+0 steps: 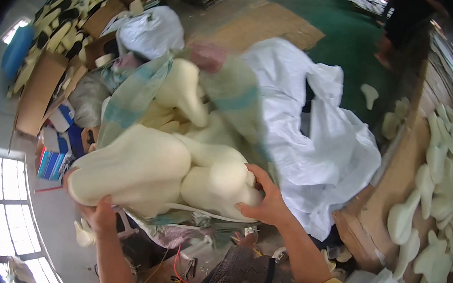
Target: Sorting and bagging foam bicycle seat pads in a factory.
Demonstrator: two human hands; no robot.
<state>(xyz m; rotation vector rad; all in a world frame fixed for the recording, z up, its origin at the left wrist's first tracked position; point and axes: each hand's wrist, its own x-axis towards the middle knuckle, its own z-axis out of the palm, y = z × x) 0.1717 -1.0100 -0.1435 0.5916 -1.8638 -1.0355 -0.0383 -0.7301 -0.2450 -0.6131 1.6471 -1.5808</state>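
Note:
My left hand (101, 215) grips the narrow end of a large cream saddle-shaped foam pad (135, 165), thumb near its lower edge. My right hand (266, 198) is closed on the right end of more cream foam pads (213, 187), pressed against the first one. Both hands hold this bunch over a wide-mouthed woven sack (132, 95), pale green with teal stripes. Another cream foam pad (183, 84) leans inside the sack, above several others partly hidden. Some of the pads' edges are blurred.
White plastic sheeting (319, 151) lies right of the sack. A cardboard-covered bench (384, 213) at the right bears a heap of foam pads (442, 186). Cardboard boxes (44, 92) and a white bag (152, 31) stand at the left. A person (401, 27) is at the far right.

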